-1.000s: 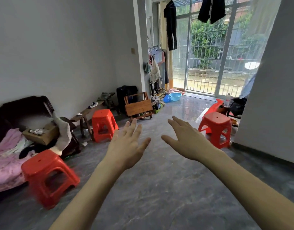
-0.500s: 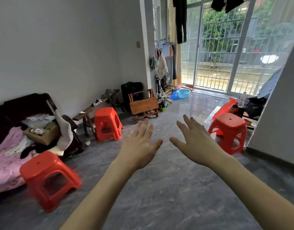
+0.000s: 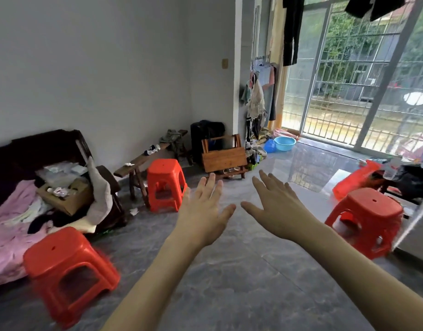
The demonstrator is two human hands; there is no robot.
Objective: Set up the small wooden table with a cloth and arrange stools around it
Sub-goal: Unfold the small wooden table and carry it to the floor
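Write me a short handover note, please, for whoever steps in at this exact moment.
Left hand and right hand: both open, held out, holding nothing.
Small wooden table: on its side by the far wall, not set up.
Red stools: near-left stool, far-left stool, right stool, all upright and scattered; a fourth stool lies tipped over.
No cloth identified.
Left: stand table, lay cloth, arrange stools.

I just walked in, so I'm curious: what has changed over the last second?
The person stepped forward: the wooden table on its side looks nearer. Left hand and right hand stay open, reaching ahead, holding nothing. The red stools stand untouched.
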